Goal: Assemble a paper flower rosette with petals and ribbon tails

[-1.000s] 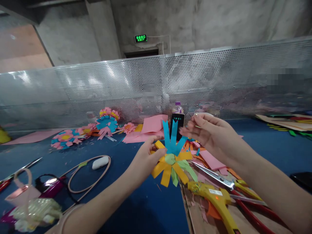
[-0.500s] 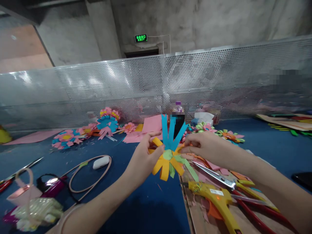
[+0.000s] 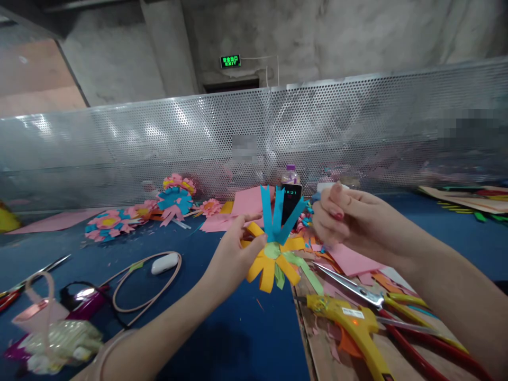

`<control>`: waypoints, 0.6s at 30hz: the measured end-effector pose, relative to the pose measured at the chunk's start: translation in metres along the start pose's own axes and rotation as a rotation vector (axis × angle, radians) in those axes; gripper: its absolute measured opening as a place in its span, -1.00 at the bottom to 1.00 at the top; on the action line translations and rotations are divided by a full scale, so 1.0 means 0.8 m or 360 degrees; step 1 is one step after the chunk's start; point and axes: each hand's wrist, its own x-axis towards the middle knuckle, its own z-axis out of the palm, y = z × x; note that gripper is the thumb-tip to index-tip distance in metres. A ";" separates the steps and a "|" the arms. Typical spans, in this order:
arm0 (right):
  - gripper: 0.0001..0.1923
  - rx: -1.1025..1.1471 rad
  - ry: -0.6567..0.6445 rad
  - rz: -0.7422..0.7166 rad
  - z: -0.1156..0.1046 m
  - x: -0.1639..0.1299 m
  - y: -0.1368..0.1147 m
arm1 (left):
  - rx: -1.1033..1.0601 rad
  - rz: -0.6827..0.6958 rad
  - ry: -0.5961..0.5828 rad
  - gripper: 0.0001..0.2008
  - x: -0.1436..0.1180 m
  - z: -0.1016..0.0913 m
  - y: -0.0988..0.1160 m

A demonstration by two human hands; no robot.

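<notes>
My left hand [image 3: 232,254] grips a paper flower [image 3: 272,251] by its left side, thumb in front. It has looped yellow petals around a pale green centre, with green paper strips below. Blue notched paper strips [image 3: 272,219] rise fanned out from its top. To the right, my right hand [image 3: 335,219] is raised apart from the flower, its fingers curled in; whether anything is between them is hidden. Below that hand lie scissors [image 3: 365,293] with yellow handles and a yellow glue gun [image 3: 359,320] with an orange light.
Finished paper flowers [image 3: 109,225] and pink sheets [image 3: 248,201] lie along the back. Behind the blue strips stands a black phone [image 3: 292,197]. At left are a looped cord [image 3: 145,307] and a white case [image 3: 164,263]. A perforated metal screen [image 3: 190,137] borders the table.
My right hand has let go of the flower's right side and moved up and right, its fingers now curled. The flower stays in my left hand, nearly still.
</notes>
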 end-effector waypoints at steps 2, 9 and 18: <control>-0.60 -0.0068 0.0104 0.0123 0.000 0.000 0.001 | -0.0026 -0.0001 -0.0005 -0.63 0.001 -0.001 -0.002; -0.71 -0.1524 0.0429 -0.0017 0.026 -0.001 0.014 | 0.0009 0.0010 0.0036 -0.61 -0.007 0.003 0.005; -0.84 -0.1681 0.0452 -0.0163 0.052 -0.004 0.025 | -0.0379 -0.0048 0.0003 -0.63 -0.018 0.008 0.010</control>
